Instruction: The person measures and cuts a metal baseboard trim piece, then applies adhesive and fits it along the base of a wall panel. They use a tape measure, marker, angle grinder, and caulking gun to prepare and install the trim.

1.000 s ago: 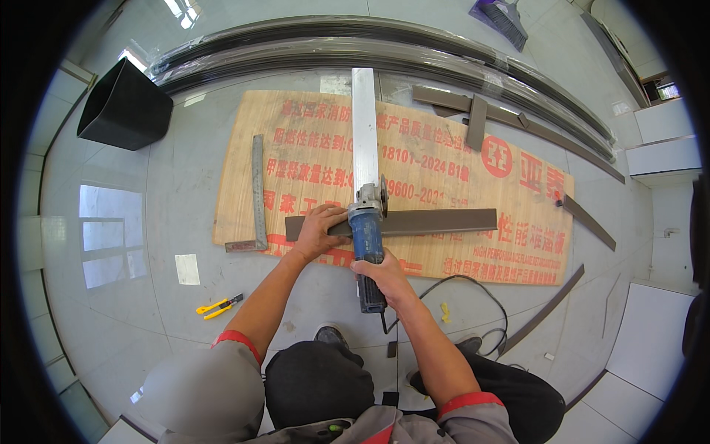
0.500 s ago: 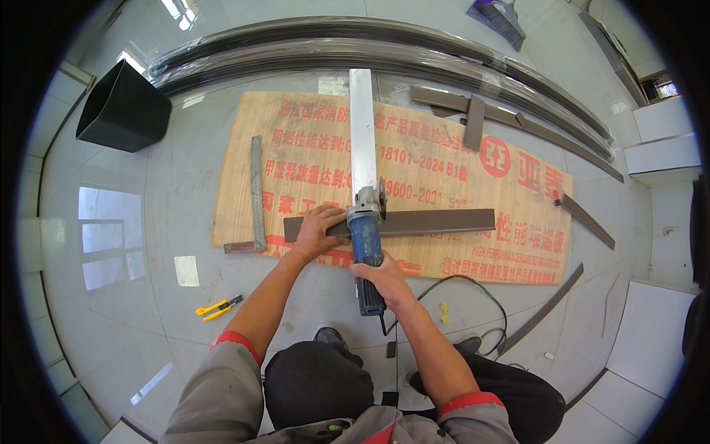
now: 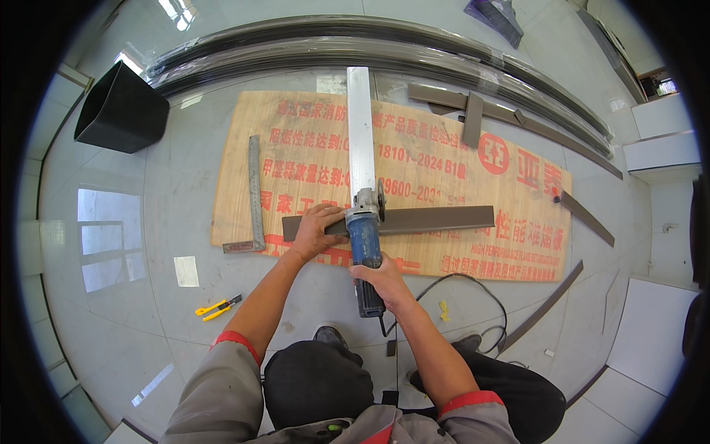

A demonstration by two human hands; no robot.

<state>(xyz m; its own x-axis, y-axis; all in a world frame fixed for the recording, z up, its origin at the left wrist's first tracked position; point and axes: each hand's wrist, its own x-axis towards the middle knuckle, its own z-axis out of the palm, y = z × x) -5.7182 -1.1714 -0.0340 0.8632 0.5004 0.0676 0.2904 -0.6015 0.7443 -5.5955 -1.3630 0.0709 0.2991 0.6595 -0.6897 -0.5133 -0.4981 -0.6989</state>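
Observation:
My right hand (image 3: 383, 277) is wrapped round the rear body of a blue and black angle grinder (image 3: 364, 240). The grinder's head and disc sit over a dark brown strip (image 3: 444, 219) lying crosswise on a printed wooden board (image 3: 235, 148). Left of the tool, my left hand (image 3: 318, 231) grips that strip, its fingertips close to the grinder head. A long silver metal bar (image 3: 361, 126) runs away from the grinder head, across the board. Whether the disc touches the strip is hidden by the tool.
An L-shaped square (image 3: 255, 192) lies on the board's left side. Brown offcuts (image 3: 473, 122) lie at the far right. Long wrapped strips (image 3: 296, 55) stretch behind. A black bin (image 3: 122, 107), yellow-handled cutter (image 3: 218, 307) and the grinder's cable (image 3: 505, 311) are on the floor.

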